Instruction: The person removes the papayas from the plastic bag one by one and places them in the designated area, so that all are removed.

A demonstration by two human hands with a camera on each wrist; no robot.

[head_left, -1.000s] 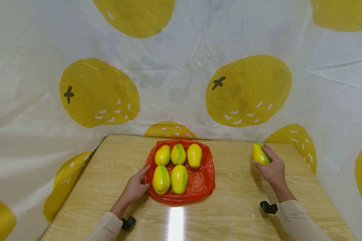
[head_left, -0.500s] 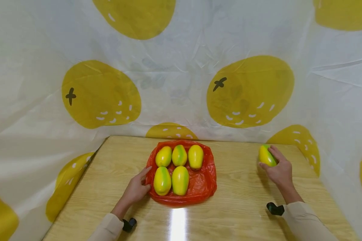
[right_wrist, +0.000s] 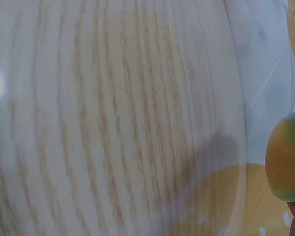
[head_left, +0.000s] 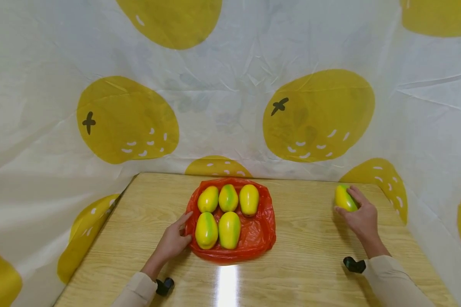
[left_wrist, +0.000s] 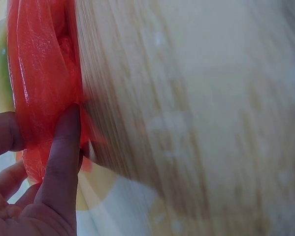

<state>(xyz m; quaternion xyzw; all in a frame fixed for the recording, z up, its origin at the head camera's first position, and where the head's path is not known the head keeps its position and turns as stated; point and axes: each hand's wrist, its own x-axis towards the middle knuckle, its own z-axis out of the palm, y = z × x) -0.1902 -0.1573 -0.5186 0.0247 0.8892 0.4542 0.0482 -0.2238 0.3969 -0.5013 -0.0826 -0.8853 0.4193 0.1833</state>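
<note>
A red plastic bag, its rim rolled into a shallow open shape, sits on the table. Inside lie several glossy yellow fruits with green streaks, like mangoes or small papayas, in two rows. My left hand is at the bag's left side; in the left wrist view its thumb and fingers pinch the red rim. Far to the right, my right hand grips another yellow-green fruit between thumb and fingers, seemingly just above the table. The right wrist view catches only part of this fruit at its edge.
The wooden table carries everything, with bare wood between the bag and my right hand. A white cloth printed with big yellow fruits hangs behind and on both sides. Black wrist devices sit near both cuffs.
My right hand has moved a little to the right with the fruit in its grip, farther from the bag. The left hand stays at the bag's rim.
</note>
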